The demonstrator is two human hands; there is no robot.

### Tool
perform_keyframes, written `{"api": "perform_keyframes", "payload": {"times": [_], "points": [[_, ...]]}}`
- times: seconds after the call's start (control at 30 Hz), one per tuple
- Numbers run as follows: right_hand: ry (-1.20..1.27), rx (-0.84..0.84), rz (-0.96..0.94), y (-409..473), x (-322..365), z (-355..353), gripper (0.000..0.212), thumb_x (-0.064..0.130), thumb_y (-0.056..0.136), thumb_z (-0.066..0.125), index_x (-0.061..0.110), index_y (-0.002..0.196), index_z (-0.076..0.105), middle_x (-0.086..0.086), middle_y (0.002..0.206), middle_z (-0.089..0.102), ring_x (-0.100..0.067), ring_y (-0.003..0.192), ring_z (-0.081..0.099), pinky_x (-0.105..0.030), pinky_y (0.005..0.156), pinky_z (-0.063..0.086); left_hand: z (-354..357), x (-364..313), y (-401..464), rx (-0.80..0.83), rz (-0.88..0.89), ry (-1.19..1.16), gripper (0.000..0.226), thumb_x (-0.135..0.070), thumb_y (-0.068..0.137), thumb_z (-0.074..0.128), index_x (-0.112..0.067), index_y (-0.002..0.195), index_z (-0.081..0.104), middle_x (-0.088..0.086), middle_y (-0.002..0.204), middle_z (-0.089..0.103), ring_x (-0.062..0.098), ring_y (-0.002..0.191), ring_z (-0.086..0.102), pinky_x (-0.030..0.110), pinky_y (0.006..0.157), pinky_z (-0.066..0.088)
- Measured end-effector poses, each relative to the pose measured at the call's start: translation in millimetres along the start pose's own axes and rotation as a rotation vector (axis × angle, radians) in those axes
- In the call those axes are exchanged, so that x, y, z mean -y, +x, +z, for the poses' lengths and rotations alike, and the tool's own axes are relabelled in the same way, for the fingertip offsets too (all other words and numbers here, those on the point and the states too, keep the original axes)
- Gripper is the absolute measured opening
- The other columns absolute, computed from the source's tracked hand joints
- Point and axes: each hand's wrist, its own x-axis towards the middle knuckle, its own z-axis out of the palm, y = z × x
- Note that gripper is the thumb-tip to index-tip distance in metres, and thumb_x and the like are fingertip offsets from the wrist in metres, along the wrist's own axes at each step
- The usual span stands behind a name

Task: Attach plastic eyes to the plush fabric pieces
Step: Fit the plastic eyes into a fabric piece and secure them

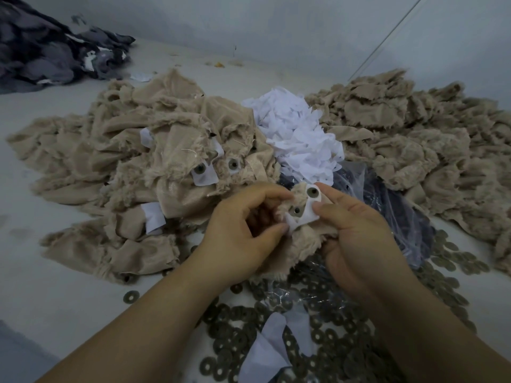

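A beige plush fabric piece is held between both hands at the middle of the view. My left hand grips its left side, thumb tip on a white backing patch. My right hand pinches the same patch from the right, forefinger stretched toward the upper washer. A second washer sits lower on the patch, between the two thumbs. The eyes themselves are hidden under the fabric.
A heap of beige pieces with fitted washers lies to the left, another beige heap to the right. White patches are piled behind. Loose metal washers cover the surface below. A clear plastic bag and dark fabric are nearby.
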Motion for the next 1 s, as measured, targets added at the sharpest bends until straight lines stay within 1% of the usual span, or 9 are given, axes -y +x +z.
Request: {"api": "perform_keyframes", "payload": {"times": [0.07,0.27,0.5,0.6,0.7,0.77,0.83,0.9,1.0], "points": [[-0.035,-0.008,-0.02,0,-1,0,0.033,-0.005,0.092,0.055,0.009,0.121,0.062,-0.016,0.108,0.075,-0.032,0.099,0.073,-0.041,0.082,0.06,2,0,-1,0.033,0.064,0.037,0.036,0.001,0.078,0.079,-0.02,0.106,0.073,-0.01,0.098,0.07,0.011,0.09,0.066,0.023,0.08,0.054],[-0.016,-0.017,-0.031,-1,-1,1,0.034,-0.009,0.091,0.055,0.009,0.119,0.063,-0.014,0.099,0.077,-0.029,0.091,0.075,-0.03,0.066,0.061,2,2,0,-0.05,0.192,0.152,0.014,0.007,0.075,0.078,-0.007,0.078,0.077,-0.003,0.08,0.068,0.005,0.078,0.062,0.021,0.071,0.051],[0.08,-0.052,-0.082,-2,1,3,0.047,-0.012,0.091,0.054,0.005,0.135,0.053,-0.007,0.09,0.079,-0.023,0.086,0.076,-0.029,0.064,0.06,3,2,-3,0.094,0.293,0.252,0.014,0.009,0.075,0.073,-0.004,0.077,0.069,0.003,0.087,0.061,0.011,0.084,0.057,0.017,0.077,0.044],[0.099,-0.048,-0.076,0,3,2,0.053,-0.014,0.091,0.053,0.004,0.141,0.049,-0.016,0.108,0.075,-0.026,0.091,0.075,-0.032,0.066,0.061,7,0,-10,0.232,0.33,0.23,0.011,0.005,0.077,0.075,-0.006,0.078,0.073,-0.001,0.08,0.068,0.007,0.078,0.062,0.017,0.075,0.049],[0.077,-0.03,-0.07,-2,3,4,0.058,-0.018,0.09,0.05,0.007,0.142,0.049,-0.009,0.105,0.074,-0.021,0.086,0.076,-0.028,0.065,0.06,6,-1,-8,-0.009,0.232,0.141,0.007,-0.009,0.082,0.069,-0.012,0.088,0.072,-0.006,0.084,0.068,0.004,0.077,0.063,0.018,0.07,0.051],[0.074,0.013,-0.056,-5,3,5,0.059,-0.02,0.09,0.048,0.01,0.141,0.05,-0.007,0.1,0.077,-0.023,0.09,0.076,-0.03,0.066,0.061,2,-1,-2,-0.119,0.125,0.173,0.036,-0.029,0.08,0.071,-0.021,0.114,0.063,-0.008,0.103,0.06,0.004,0.09,0.058,0.016,0.075,0.048],[0.067,0.061,-0.025,-7,2,7,0.06,-0.019,0.089,0.049,0.014,0.139,0.052,-0.01,0.105,0.077,-0.027,0.094,0.075,-0.033,0.066,0.062,1,1,0,0.022,0.072,0.216,0.072,-0.04,0.074,0.077,-0.035,0.138,0.046,-0.008,0.124,0.051,0.002,0.111,0.053,0.014,0.088,0.045],[0.09,0.093,-0.007,-8,3,8,0.061,-0.019,0.088,0.049,0.014,0.14,0.051,-0.011,0.109,0.075,-0.027,0.098,0.074,-0.032,0.068,0.062,5,0,1,0.107,0.153,0.255,0.077,-0.021,0.078,0.079,-0.032,0.145,0.043,-0.002,0.129,0.055,0.005,0.116,0.054,0.019,0.096,0.046],[0.055,0.131,-0.004,-8,2,9,0.061,-0.018,0.089,0.05,0.016,0.139,0.05,-0.007,0.108,0.076,-0.022,0.103,0.072,-0.031,0.076,0.06,4,-8,8,-0.053,0.316,0.326,0.053,0.011,0.077,0.065,-0.01,0.125,0.065,0.006,0.107,0.066,0.009,0.097,0.061,0.015,0.086,0.048]]}}
